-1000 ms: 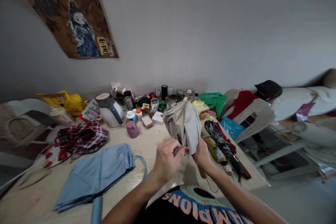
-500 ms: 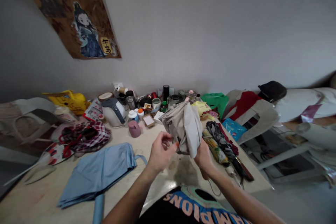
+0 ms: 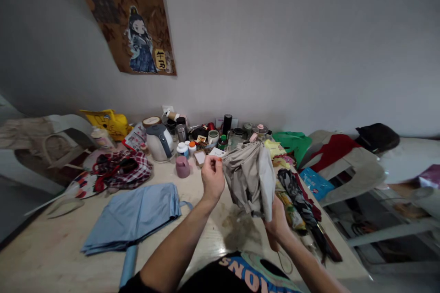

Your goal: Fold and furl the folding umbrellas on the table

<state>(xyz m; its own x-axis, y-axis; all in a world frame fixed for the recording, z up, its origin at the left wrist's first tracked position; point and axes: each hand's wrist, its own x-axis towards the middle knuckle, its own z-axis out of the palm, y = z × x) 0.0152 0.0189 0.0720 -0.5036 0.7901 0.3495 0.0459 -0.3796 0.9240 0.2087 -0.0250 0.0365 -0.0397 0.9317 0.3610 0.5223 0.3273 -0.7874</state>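
Note:
A loosely folded grey-beige umbrella (image 3: 250,176) is held up over the table in front of my body. My right hand (image 3: 277,219) grips it low down at its brown handle, where a thin cord loop hangs. Just left of the canopy, my left hand (image 3: 213,176) is raised with its fingers curled together at the fabric's upper left edge; whatever they pinch is too small to make out. A light blue folded umbrella (image 3: 135,215) lies on the table at the left, its handle toward me.
Along the wall stand a kettle (image 3: 160,143), bottles, jars and a pink cup (image 3: 182,166). Several folded umbrellas (image 3: 302,201) lie at the right. A plaid cloth (image 3: 132,169) is at the left, and chairs flank the table (image 3: 51,242).
My left hand has moved up along the canopy's left side and its fingers have closed. The grey umbrella hangs slightly lower and further right, and the whole view has shifted a little.

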